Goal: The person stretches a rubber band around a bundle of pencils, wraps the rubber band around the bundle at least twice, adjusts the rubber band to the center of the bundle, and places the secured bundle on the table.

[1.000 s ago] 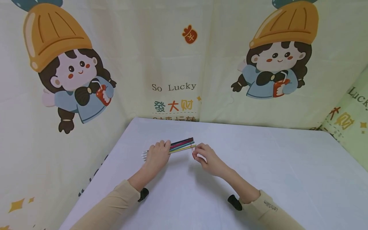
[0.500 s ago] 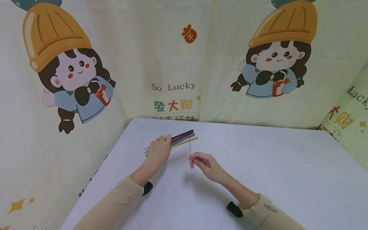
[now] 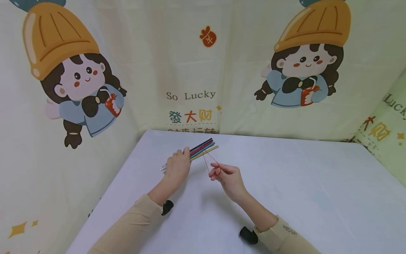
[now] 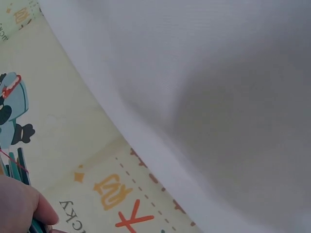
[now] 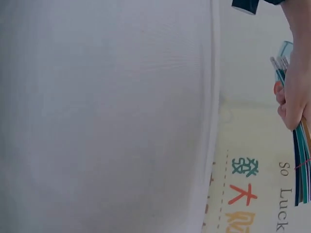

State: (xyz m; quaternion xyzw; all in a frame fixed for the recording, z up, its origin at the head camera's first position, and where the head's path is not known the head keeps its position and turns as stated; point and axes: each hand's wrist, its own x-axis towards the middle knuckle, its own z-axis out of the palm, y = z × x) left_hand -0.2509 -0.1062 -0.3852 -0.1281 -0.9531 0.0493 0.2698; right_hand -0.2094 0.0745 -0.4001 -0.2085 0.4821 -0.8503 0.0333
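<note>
My left hand grips a bundle of slim coloured pencils around its middle, raised above the table and slanting up to the right. Black, pink, teal and yellow ones show, with pale tips out past the back of the hand. A thin red rubber band loops over their far part. My right hand, below and right of the bundle, pinches the band and draws it into a stretched V. In the right wrist view the left hand and pencils are at the right edge; the right hand is outside that view.
A white-covered table lies under both hands. Behind it hangs a cream curtain with printed cartoon figures and lettering. A black wrist device sits at the right cuff, another black device at the left.
The bundle has risen and tilted up more at its right end. My right hand first pulled the band down, then turned and spread its loop, which now sits further along the pencils toward the left hand.
</note>
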